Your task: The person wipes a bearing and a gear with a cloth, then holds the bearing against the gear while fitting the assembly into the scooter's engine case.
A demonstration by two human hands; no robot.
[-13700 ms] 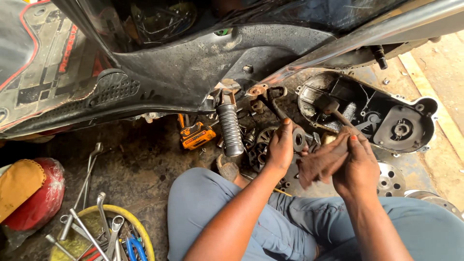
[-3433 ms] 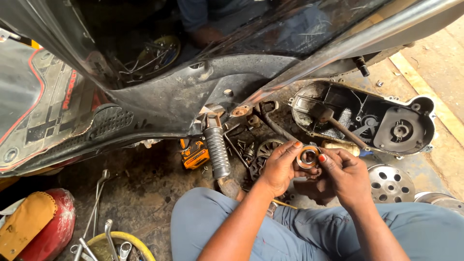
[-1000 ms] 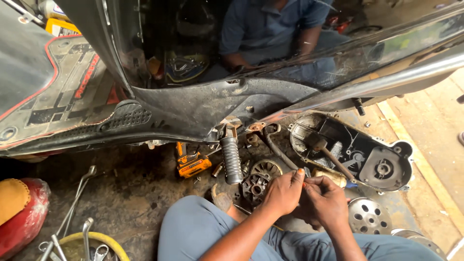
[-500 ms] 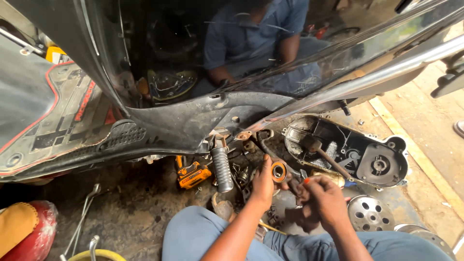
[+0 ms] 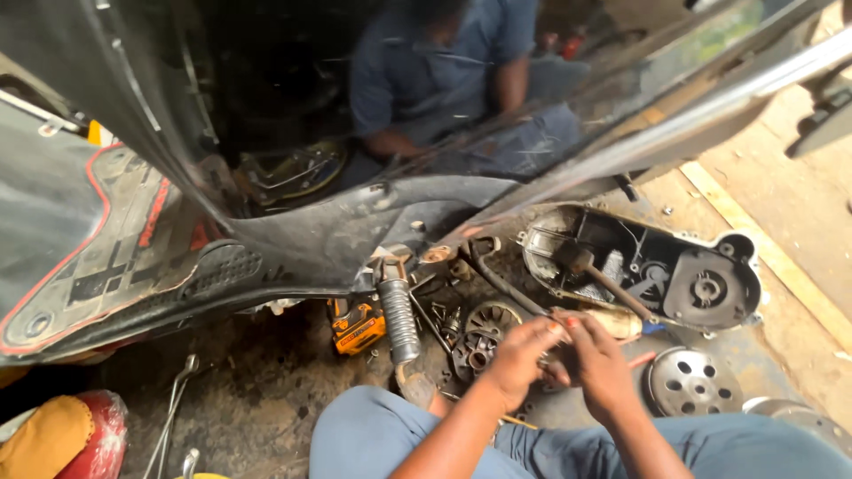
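Two hands, left hand [image 5: 524,359] and right hand [image 5: 599,368], meet closed over a small hidden part. Open engine casing [image 5: 639,266] holds a hammer [image 5: 603,279].

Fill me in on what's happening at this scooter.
A person sits on the floor by a tipped scooter, left hand and right hand together, working a small part hidden between the fingers. The open engine case lies just beyond, a drilled round plate beside the right knee. Another person crouches behind the bodywork.

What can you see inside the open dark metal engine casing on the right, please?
Inside the dark metal engine casing a round hub and a hammer-like tool with its head resting in it show; deeper parts are hidden in shadow.
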